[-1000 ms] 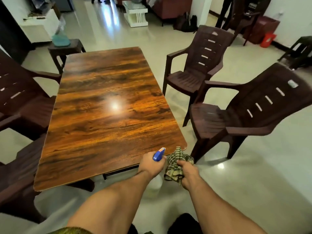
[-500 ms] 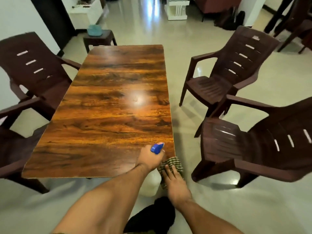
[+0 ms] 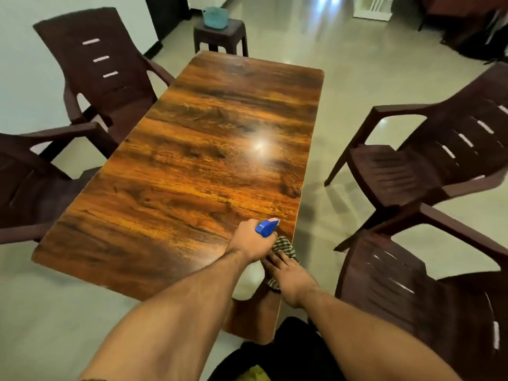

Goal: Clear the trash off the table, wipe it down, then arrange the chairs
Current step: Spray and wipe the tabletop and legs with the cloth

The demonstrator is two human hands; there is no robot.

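- Left hand (image 3: pixel 251 240): fingers curled round spray bottle (image 3: pixel 266 228), blue head uppermost.
- Right hand (image 3: pixel 288 276): fingers straight, pressing checked cloth (image 3: pixel 284 244) onto wooden table (image 3: pixel 192 160) corner.

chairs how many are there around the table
4: far left chair, near left chair, far right chair, near right chair. More may hide in the dim furniture at top right.

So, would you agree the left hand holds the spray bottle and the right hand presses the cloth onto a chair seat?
No: the head view shows the right hand pressing the cloth onto the table; the left hand holds the spray bottle.
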